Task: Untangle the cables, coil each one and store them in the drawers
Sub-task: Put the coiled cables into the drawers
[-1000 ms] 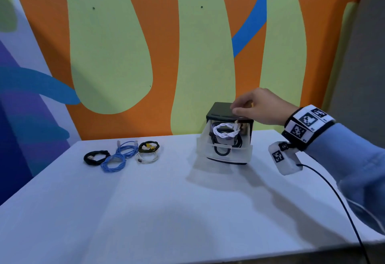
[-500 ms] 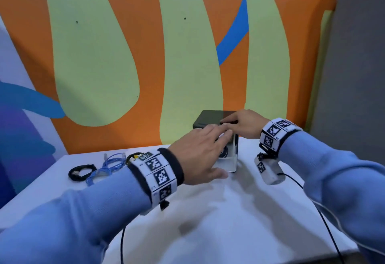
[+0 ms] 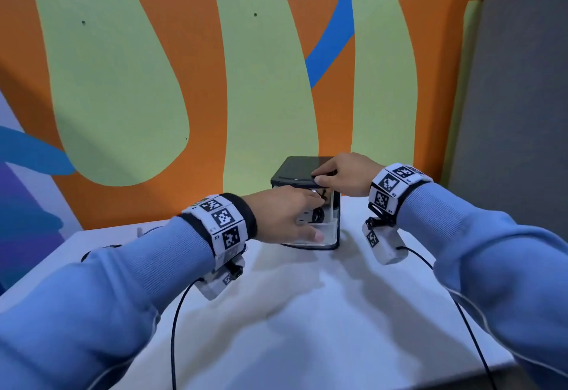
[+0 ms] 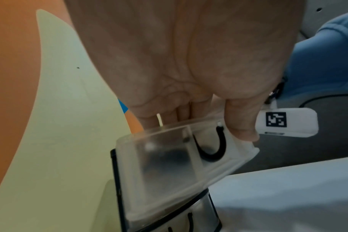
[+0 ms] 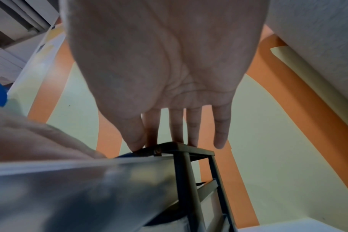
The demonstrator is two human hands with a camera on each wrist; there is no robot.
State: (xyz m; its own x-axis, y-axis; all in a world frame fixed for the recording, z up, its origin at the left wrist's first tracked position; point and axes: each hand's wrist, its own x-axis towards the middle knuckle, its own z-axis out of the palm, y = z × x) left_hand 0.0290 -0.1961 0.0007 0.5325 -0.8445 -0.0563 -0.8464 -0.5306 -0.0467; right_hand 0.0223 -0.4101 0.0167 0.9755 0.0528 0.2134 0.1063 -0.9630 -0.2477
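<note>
A small black drawer unit (image 3: 302, 168) (image 5: 189, 149) stands at the back of the white table (image 3: 307, 312). Its clear top drawer (image 3: 327, 231) (image 4: 169, 164) is pulled out and tilts down. A coiled black cable (image 3: 318, 214) (image 4: 218, 147) lies inside it. My left hand (image 3: 307, 217) (image 4: 205, 124) holds the drawer's front, fingers over the rim and inside, thumb outside on the lip. My right hand (image 3: 322, 176) (image 5: 159, 141) rests on the unit's top with straight fingers, thumb at the front edge. The lower drawer (image 4: 201, 219) holds another black cable.
The painted wall rises right behind the unit. My left sleeve hides most of the other coils at the table's left; a black one (image 3: 101, 247) peeks out. Wrist-camera leads (image 3: 173, 328) (image 3: 470, 328) trail over the near table.
My left hand came in from the left, lay flat on the drawer fronts, and now has its fingers in the top drawer. The white cable no longer shows. My right hand stayed on the unit.
</note>
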